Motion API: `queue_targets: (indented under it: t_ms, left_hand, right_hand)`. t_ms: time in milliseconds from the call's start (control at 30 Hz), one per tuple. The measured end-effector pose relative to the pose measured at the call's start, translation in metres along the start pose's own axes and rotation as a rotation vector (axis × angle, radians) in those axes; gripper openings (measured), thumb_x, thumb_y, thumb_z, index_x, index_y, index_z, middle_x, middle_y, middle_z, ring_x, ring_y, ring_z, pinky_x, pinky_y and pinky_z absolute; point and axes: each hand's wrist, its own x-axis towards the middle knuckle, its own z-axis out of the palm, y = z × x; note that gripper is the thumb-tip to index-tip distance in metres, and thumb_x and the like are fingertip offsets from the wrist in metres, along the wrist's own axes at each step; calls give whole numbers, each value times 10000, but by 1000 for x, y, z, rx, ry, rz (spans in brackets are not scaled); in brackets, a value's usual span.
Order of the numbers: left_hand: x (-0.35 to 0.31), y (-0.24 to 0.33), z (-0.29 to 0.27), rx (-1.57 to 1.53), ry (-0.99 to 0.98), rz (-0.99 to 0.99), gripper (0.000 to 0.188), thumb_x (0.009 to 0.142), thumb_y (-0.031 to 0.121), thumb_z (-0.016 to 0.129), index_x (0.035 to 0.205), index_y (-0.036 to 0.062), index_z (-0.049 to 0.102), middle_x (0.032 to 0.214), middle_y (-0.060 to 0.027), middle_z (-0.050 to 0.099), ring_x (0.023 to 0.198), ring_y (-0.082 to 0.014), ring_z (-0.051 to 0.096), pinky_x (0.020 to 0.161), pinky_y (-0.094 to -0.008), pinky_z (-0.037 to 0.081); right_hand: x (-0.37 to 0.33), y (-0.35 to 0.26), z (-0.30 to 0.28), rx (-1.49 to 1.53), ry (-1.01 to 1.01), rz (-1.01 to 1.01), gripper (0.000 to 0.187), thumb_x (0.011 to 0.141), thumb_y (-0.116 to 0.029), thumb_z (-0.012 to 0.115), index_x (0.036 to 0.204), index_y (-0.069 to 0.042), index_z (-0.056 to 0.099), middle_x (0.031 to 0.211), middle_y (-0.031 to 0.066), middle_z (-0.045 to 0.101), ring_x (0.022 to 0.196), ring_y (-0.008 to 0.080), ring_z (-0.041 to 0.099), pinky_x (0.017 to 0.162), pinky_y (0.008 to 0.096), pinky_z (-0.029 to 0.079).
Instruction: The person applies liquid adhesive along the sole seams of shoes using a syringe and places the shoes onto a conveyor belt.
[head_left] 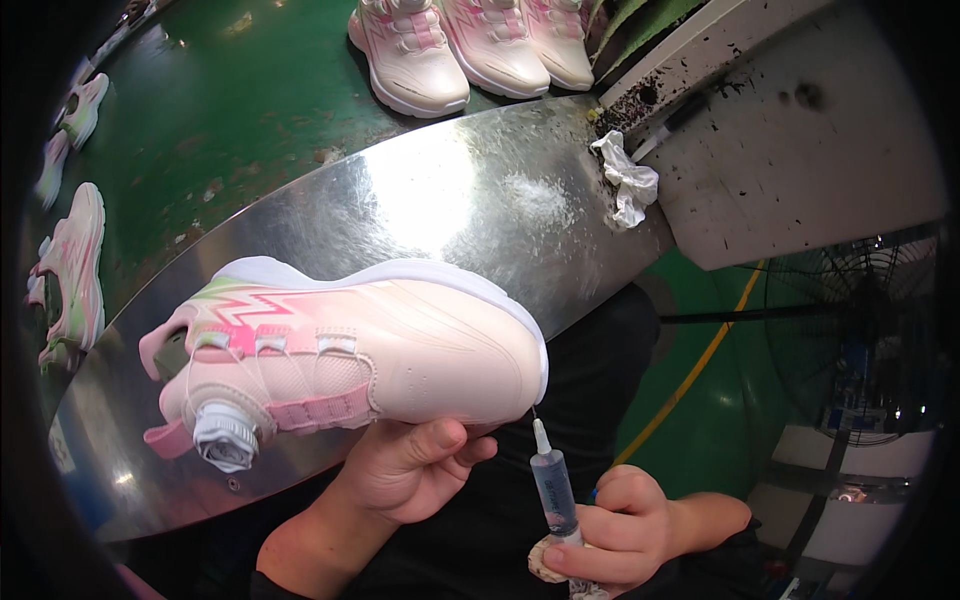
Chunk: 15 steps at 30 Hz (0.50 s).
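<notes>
A pale pink sneaker [430, 340] with a white sole and a round white lacing dial lies on its side above the metal bench top, toe to the right. My left hand [410, 470] grips it from below near the forefoot, thumb showing and most fingers hidden behind it. In my right hand [625, 530] is a clear syringe [553, 488], held upright with its needle pointing up. The needle tip meets the toe where the upper joins the sole, though exact contact is too small to tell. Pale, wrinkled material surrounds the syringe's lower end beside my fingers.
The shiny metal bench top [300, 220] has whitish residue on it. A crumpled white tissue [628, 180] lies by a stained pale panel [800, 150]. Several similar sneakers stand on the green surface [240, 110], at the back and far left. A black fan [860, 300] is at right.
</notes>
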Motion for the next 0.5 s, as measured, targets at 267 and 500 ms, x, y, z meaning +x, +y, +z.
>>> queue_targets:
  t_ms: [267,500]
  left_hand:
    - [-4,11,10,44,43,-12,416,877,142,619,1255,13,502,1187,-207,583,1183,-312,524,839,-285,556]
    - [-10,12,2,8,49,-85,336,862,27,613,1191,50,546,1115,-110,625,1094,-218,580,856,-324,525]
  right_hand:
    - [25,-2,2,10,30,-71,502,756,-471,671,964,-16,633,700,54,542,532,175,405,516,310,298]
    - [-14,10,26,-50,431,-60,611,663,-609,708,1077,-211,501,863,40,541,745,224,429,627,338,327]
